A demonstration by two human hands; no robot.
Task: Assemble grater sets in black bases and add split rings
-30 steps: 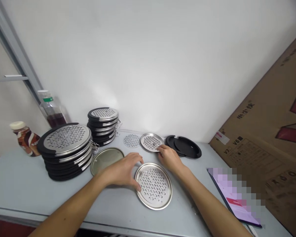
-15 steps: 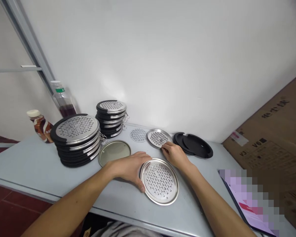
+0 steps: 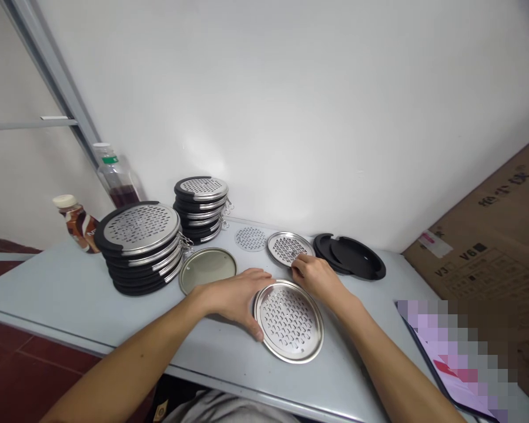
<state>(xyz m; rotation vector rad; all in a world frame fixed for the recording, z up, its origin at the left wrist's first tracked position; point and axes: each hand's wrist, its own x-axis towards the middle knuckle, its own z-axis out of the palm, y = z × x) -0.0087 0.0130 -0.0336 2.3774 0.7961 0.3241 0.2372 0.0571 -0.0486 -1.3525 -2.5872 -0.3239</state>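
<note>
Resting flat on the grey table (image 3: 62, 294), the left hand (image 3: 235, 296) curls its spread fingers around the left rim of the large perforated steel disc (image 3: 288, 320), round, shiny and shallow-rimmed, near the table's front edge. The right hand (image 3: 320, 279) fingers the smaller perforated disc (image 3: 286, 247) just beyond.

right hand (image 3: 320, 279) drawn slightly back along small perforated disc (image 3: 288, 247)

Two stacks of black-rimmed sieves (image 3: 143, 247) stand left of the black lids (image 3: 350, 258). A brown bottle (image 3: 77, 223) stands further left. A cardboard box (image 3: 494, 235) is to their right.
</note>
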